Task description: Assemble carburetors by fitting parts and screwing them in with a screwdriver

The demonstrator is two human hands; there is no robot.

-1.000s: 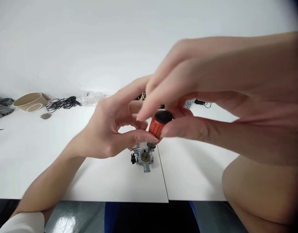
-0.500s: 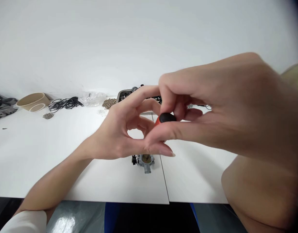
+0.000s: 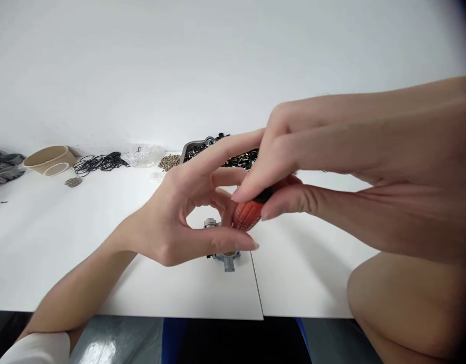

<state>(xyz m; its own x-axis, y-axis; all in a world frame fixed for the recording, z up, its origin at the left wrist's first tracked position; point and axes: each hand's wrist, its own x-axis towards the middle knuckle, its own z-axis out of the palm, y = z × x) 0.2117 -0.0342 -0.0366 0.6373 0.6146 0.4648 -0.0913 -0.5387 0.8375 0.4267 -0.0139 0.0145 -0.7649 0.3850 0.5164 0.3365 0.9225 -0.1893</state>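
A screwdriver with a red ribbed handle (image 3: pixel 248 215) and a black end is held in the air in front of me, its shaft hidden. My right hand (image 3: pixel 331 167) pinches the handle near the black end between thumb and fingers. Curled around the lower part of the handle, my left hand (image 3: pixel 180 212) has its thumb in front and its fingertips behind. Below the hands a grey metal carburetor (image 3: pixel 229 263) sits on the white table (image 3: pixel 172 293), partly covered by my left thumb.
Along the wall stand a tray (image 3: pixel 188 150) of small black parts, a pile of brassy pieces (image 3: pixel 169 162), a clear plastic bag (image 3: pixel 144 155), black cords (image 3: pixel 100 163) and a beige container (image 3: pixel 49 157). A seam runs through the table near the carburetor.
My right hand has shifted its grip on the handle, its fingers now stretched further forward, and more of the red part shows. The left hand has moved slightly left and down.
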